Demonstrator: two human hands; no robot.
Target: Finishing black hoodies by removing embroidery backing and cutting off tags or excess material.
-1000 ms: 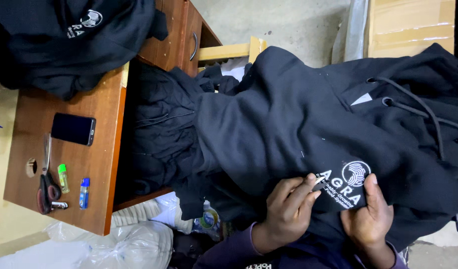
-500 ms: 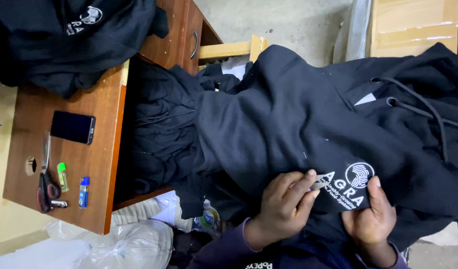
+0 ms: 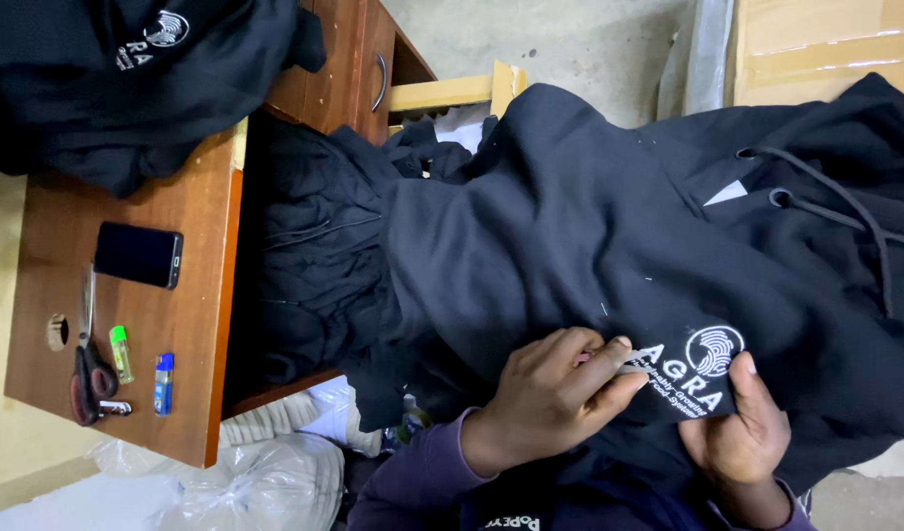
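Black fleece of the hoodie filled the view from twelve to five o'clock, white embroidered emblem near five. The left hand pinched a small thin tool, hard to identify, at the emblem; the right hand pressed flat on fabric, fingers together. Bare tabletop lay at nine.
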